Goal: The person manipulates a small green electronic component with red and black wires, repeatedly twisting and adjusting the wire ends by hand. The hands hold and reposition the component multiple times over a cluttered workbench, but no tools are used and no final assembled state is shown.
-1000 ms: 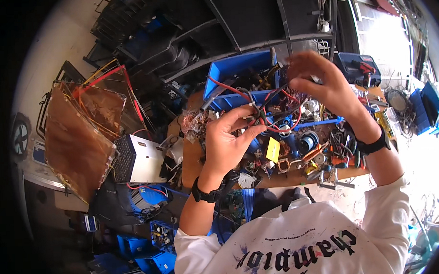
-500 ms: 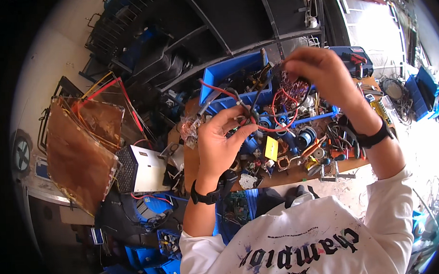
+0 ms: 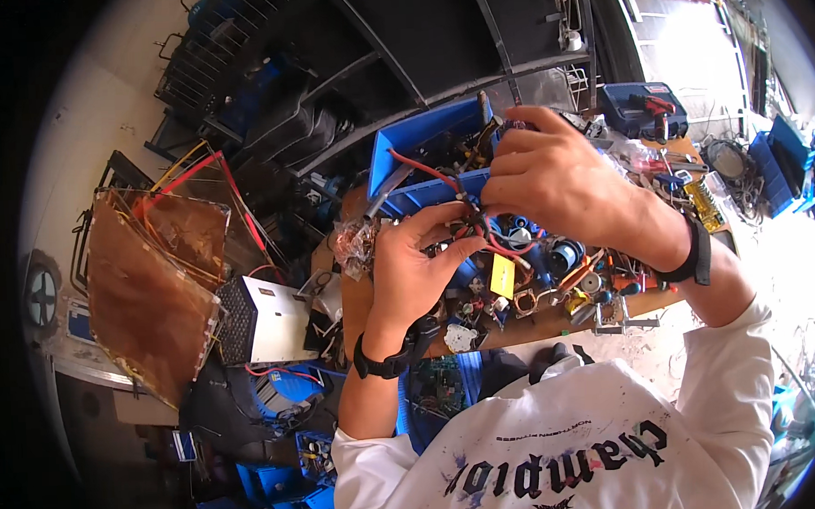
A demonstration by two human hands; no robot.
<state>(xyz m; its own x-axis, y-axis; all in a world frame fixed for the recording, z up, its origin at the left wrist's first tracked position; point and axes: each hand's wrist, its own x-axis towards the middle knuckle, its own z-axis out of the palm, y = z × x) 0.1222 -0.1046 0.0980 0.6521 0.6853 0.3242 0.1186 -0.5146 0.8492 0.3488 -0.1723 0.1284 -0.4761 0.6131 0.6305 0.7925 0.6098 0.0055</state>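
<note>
Between thumb and fingers, my left hand [image 3: 412,268] grips a tangled bundle of red and black cables [image 3: 475,225]. Over that bundle, my right hand [image 3: 558,182] has curled, closed fingers on the cables; its fingertips are partly hidden. A loose length of red cable runs up and left across a blue plastic bin [image 3: 381,152] holding mixed parts. Below the hands, the cluttered wooden workbench [image 3: 360,314] carries a yellow rectangular piece [image 3: 502,276], a round cylindrical part [image 3: 566,256], pliers, screwdrivers and small components.
A drill [image 3: 659,109] rests at a dark case behind my right arm. On the left stand brown panels [image 3: 149,308] and a white metal box [image 3: 280,322]. Blue bins [image 3: 777,174] lie at far right; a dark rack [image 3: 418,30] fills the back.
My right hand has come down and left onto the cable bundle, from higher at the right where it held up cable. My left hand still grips the bundle, with only slight shifts.
</note>
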